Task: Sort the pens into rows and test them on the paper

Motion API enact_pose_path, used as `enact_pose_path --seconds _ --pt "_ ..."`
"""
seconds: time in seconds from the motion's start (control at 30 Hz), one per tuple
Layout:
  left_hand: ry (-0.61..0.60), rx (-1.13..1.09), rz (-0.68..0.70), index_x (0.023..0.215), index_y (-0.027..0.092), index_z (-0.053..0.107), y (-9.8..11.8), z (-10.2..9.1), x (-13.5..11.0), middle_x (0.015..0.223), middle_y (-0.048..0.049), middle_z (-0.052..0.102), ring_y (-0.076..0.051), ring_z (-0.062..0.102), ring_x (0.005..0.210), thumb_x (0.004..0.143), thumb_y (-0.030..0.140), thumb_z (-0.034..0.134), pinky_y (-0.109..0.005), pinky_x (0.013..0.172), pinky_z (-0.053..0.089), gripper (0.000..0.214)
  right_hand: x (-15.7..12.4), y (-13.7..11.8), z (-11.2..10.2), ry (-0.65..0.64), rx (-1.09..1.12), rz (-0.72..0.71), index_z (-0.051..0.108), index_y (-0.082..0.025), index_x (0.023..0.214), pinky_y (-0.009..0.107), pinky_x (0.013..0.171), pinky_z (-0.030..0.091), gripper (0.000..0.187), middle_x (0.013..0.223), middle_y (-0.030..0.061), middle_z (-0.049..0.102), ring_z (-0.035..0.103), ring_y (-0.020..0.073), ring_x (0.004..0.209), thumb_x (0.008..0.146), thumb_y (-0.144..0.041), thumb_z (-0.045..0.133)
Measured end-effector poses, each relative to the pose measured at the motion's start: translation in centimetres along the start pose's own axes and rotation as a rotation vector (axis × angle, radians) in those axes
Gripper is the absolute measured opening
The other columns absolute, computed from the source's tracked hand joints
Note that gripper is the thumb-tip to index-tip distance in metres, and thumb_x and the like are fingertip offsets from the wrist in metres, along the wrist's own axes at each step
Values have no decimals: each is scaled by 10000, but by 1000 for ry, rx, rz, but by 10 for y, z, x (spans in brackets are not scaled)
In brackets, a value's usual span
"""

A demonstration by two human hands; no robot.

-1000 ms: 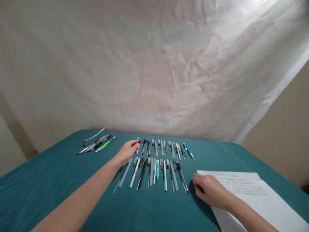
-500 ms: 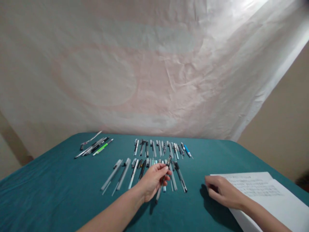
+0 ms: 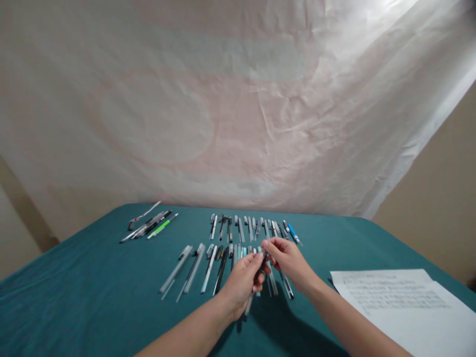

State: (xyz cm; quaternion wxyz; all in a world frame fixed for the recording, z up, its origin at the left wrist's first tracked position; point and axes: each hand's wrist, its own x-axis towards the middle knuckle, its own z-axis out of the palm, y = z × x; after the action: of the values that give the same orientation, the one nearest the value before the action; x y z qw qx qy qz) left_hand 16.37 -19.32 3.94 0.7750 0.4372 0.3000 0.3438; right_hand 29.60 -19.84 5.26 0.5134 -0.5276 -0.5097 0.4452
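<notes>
My left hand [image 3: 241, 280] is closed around a dark pen [image 3: 254, 290], held above the teal table [image 3: 74, 302]. My right hand [image 3: 288, 260] has come beside it and pinches the pen's upper end with thumb and fingers. Below both hands lie two rows of pens: a near row [image 3: 208, 263] and a far row [image 3: 245, 227]. Part of the near row is hidden behind my hands.
A small pile of pens with a green one [image 3: 158, 228] lies at the far left of the table. Sheets of printed white paper [image 3: 394, 302] lie at the right front. A wrinkled pale sheet [image 3: 223, 99] hangs behind the table.
My left hand took a pen from the far row and drew it toward me. My right hand left the paper and moved left to grip the pen's upper end.
</notes>
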Motion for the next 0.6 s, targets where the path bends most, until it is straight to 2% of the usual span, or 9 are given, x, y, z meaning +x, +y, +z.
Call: enact_pose_path --seconds 0.2,0.33,0.6 --pt "9 79 30 744 139 521 -2 -5 0 587 49 403 -22 259 431 734 521 518 -181 408 117 382 -7 9 6 -18 66 53 537 -146 662 179 413 290 372 506 -45 445 368 58 425 733 -512 543" --pt "-5 116 49 738 143 499 -5 -5 -1 540 76 336 -24 205 417 757 520 486 -180 401 109 378 -9 13 6 -18 18 6 536 -145 628 187 409 277 371 490 -49 426 356 60 422 723 -503 560" --pt "25 170 1 729 181 415 -2 -2 -8 489 104 286 -23 154 368 792 488 446 -183 370 82 315 -11 9 8 3 0 -54 517 -151 601 193 419 251 343 492 -54 418 326 57 433 735 -464 562"
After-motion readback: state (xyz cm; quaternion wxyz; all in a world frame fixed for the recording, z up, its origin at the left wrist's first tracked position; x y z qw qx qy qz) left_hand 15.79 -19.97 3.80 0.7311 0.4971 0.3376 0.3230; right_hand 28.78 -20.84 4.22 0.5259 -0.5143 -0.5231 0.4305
